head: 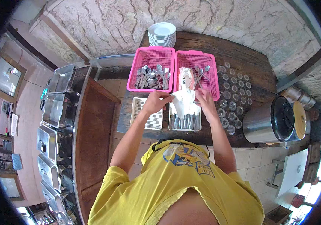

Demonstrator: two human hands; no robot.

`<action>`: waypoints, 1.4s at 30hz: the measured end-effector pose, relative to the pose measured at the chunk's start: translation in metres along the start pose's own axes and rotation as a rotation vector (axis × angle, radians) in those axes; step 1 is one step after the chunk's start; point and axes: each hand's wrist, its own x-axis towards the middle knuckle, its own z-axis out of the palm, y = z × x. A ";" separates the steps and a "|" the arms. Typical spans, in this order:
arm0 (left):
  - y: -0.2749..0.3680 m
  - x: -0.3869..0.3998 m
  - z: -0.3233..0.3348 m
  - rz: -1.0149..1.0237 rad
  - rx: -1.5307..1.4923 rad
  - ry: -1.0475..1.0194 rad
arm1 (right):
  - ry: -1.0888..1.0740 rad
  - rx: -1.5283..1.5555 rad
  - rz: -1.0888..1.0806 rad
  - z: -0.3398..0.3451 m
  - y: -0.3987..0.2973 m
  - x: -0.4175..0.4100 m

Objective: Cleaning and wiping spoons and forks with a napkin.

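Observation:
A white paper napkin (183, 101) is spread between my hands, over a white plastic basket (185, 130). My left hand (157, 102) pinches its left edge. At its right edge are the fingers of my right hand (206, 103), which appear to grip it; the fingertips are partly hidden. Below the napkin, wrapped cutlery (187, 121) stands side by side in the basket. Just beyond, a torn tissue pack (186, 77) rests in the right pink basket (216, 80), beside loose spoons (202, 73). Forks and spoons (152, 77) fill the bottom of the left pink basket (131, 70).
Near my left hand sits another white basket (149, 121). A stack of white plates (162, 35) is at the back of the wooden table (247, 50). Several glasses (232, 105) and a large metal pot (258, 123) occupy the right side. Chafing dishes (54, 111) line a counter leftward.

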 end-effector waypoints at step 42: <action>0.027 0.002 -0.020 0.040 -0.043 -0.101 | -0.422 0.842 0.396 0.014 0.026 0.014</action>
